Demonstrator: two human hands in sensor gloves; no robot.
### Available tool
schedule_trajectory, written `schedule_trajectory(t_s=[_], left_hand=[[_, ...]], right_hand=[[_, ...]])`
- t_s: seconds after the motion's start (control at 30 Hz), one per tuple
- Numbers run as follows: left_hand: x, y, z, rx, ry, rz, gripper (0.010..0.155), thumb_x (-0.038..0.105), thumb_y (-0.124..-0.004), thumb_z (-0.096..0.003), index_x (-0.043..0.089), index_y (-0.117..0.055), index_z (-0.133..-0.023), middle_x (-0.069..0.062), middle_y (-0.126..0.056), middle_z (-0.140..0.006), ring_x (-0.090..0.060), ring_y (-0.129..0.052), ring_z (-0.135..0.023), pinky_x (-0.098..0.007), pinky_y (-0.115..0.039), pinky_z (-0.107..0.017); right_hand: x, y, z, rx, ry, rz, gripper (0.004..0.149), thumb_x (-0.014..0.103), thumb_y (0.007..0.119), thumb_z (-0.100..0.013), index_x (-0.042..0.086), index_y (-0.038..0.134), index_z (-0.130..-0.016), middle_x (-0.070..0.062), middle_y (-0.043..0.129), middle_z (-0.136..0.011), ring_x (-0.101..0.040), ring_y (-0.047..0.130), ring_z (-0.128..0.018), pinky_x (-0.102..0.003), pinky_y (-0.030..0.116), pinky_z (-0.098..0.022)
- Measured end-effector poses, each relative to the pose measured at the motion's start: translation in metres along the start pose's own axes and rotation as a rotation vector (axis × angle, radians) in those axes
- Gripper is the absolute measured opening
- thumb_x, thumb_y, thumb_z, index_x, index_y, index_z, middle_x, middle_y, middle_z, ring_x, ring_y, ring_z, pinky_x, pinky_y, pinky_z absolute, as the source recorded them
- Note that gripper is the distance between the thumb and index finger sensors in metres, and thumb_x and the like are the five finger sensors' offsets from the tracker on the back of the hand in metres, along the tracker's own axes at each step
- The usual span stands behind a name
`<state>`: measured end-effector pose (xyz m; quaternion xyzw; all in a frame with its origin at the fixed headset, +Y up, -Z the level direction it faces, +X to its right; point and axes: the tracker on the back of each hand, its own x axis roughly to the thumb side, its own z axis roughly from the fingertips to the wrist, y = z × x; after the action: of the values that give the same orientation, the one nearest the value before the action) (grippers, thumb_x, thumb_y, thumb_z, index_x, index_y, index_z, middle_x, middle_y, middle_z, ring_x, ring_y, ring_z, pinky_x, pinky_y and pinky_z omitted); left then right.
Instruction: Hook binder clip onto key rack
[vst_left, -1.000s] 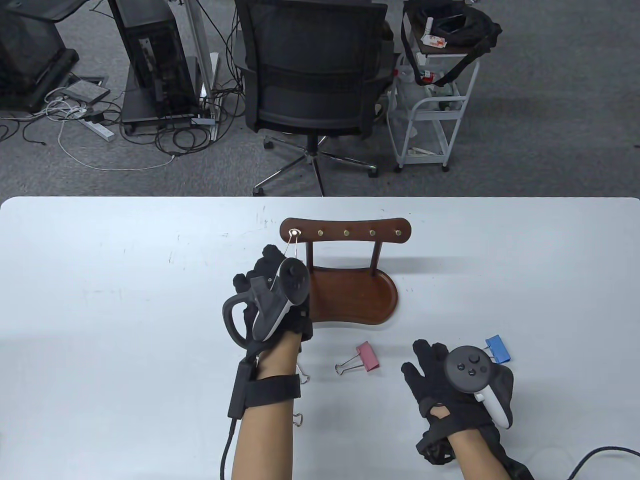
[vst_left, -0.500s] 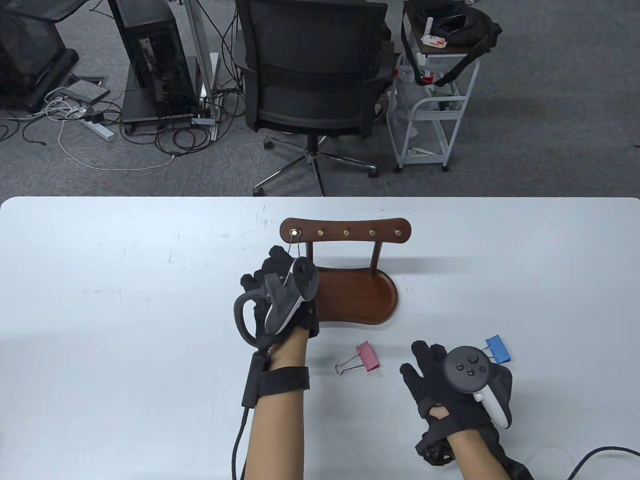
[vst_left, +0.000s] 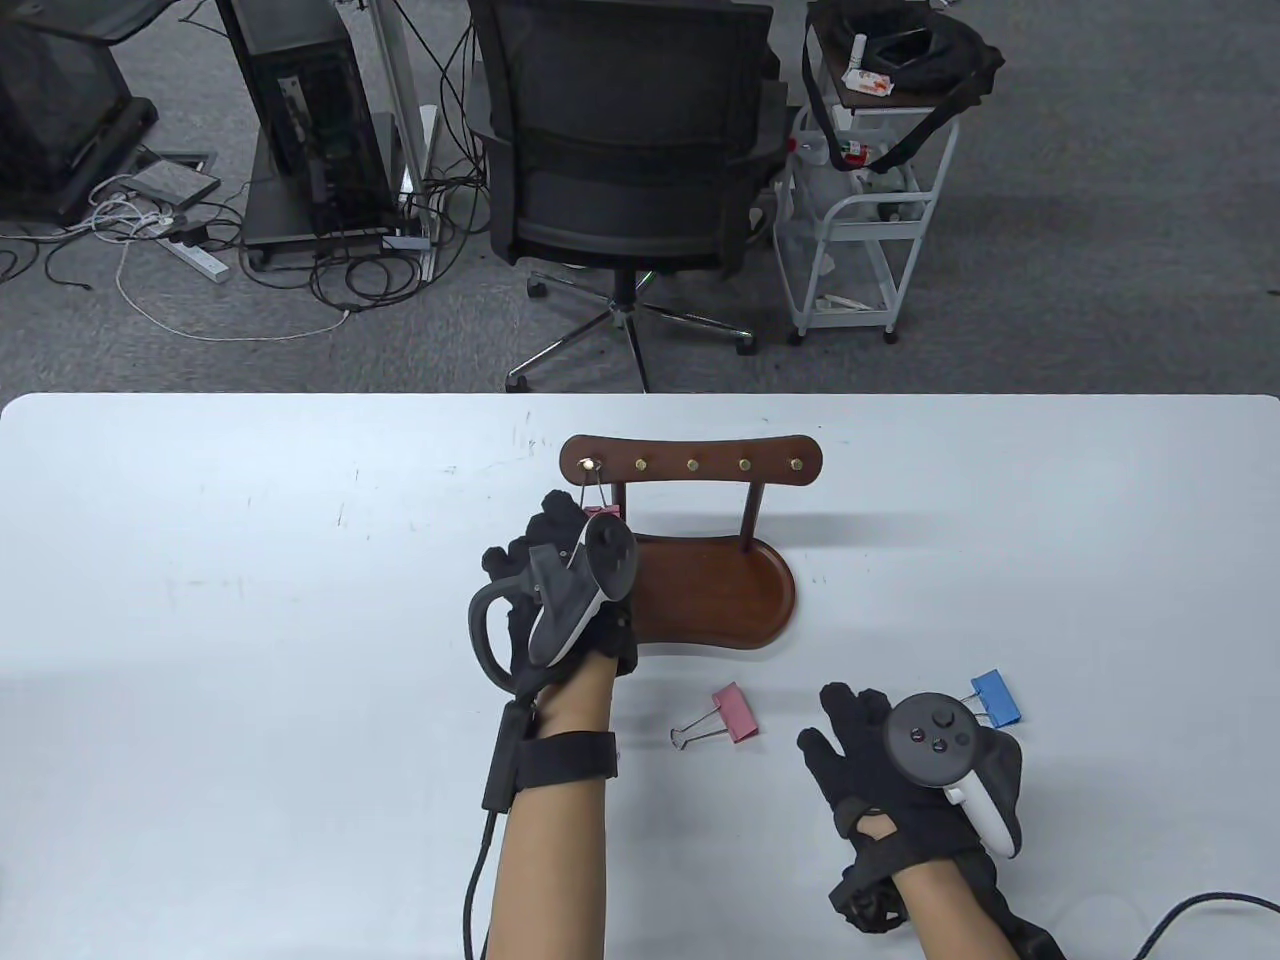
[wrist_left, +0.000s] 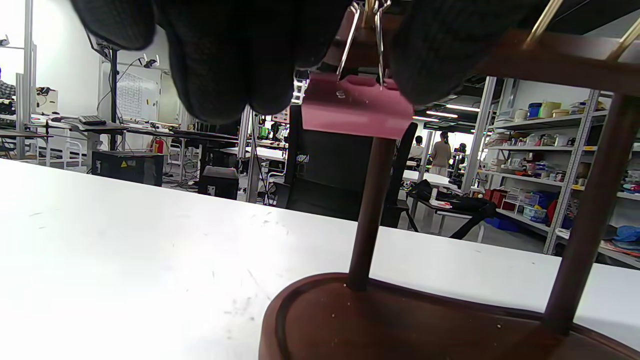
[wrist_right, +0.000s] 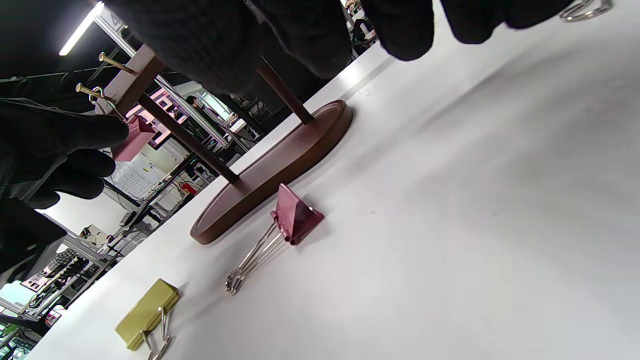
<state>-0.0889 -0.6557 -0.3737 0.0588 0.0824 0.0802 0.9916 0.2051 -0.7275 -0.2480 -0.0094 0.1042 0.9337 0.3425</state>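
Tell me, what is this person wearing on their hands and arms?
Both hands wear black fabric gloves. The left hand and right hand each carry a dark grey tracker with a white underside, its round face showing buttons and a stick. The forearms are bare, with no sleeves. A black strap wraps the left wrist, holding a small black box with a cable trailing down. Another black cable runs from the right wrist.

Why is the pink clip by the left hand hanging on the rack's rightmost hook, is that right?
Not quite: the pink clip by the left hand hangs on the leftmost hook of the rack, as the table view shows.
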Motion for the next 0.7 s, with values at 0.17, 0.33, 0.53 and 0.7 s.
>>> schedule_trajectory(t_s=[0.17, 0.33, 0.53, 0.7], left_hand=[[-0.002, 0.010, 0.005, 0.006, -0.034, 0.012, 0.081, 0.048, -0.084, -0.0569, -0.002, -0.057, -0.114, -0.026, -0.078, -0.105, -0.051, -0.087, -0.088, -0.074, -0.056, -0.070], [-0.006, 0.025, 0.011, 0.005, -0.076, 0.033, 0.079, 0.048, -0.084, -0.0570, -0.002, -0.058, -0.114, -0.025, -0.079, -0.105, -0.051, -0.087, -0.087, -0.074, -0.056, -0.070], [-0.016, 0.043, 0.023, 0.020, -0.127, 0.033, 0.079, 0.048, -0.084, -0.0567, -0.002, -0.059, -0.113, -0.025, -0.079, -0.105, -0.052, -0.087, -0.087, -0.074, -0.056, -0.069], [-0.024, 0.050, 0.035, 0.017, -0.175, 0.025, 0.079, 0.048, -0.084, -0.0566, -0.002, -0.060, -0.113, -0.025, -0.080, -0.105, -0.052, -0.087, -0.087, -0.075, -0.056, -0.069]], right_hand=[[0.000, 0.000, 0.000, 0.000, -0.001, 0.001, 0.072, 0.043, 0.072, -0.059, 0.002, 0.054, -0.115, -0.042, 0.044, -0.114, -0.070, 0.042, -0.094, -0.074, 0.045, -0.063], [0.000, 0.000, 0.000, 0.001, -0.002, -0.001, 0.072, 0.043, 0.072, -0.059, 0.001, 0.054, -0.115, -0.042, 0.043, -0.114, -0.070, 0.042, -0.094, -0.074, 0.045, -0.063], [0.000, 0.001, 0.001, 0.001, -0.001, 0.000, 0.072, 0.043, 0.072, -0.059, 0.001, 0.055, -0.115, -0.042, 0.044, -0.114, -0.070, 0.043, -0.094, -0.074, 0.045, -0.063], [0.000, 0.001, 0.001, 0.002, 0.000, 0.000, 0.072, 0.043, 0.072, -0.059, 0.001, 0.055, -0.115, -0.042, 0.044, -0.114, -0.070, 0.043, -0.094, -0.074, 0.045, -0.063]])
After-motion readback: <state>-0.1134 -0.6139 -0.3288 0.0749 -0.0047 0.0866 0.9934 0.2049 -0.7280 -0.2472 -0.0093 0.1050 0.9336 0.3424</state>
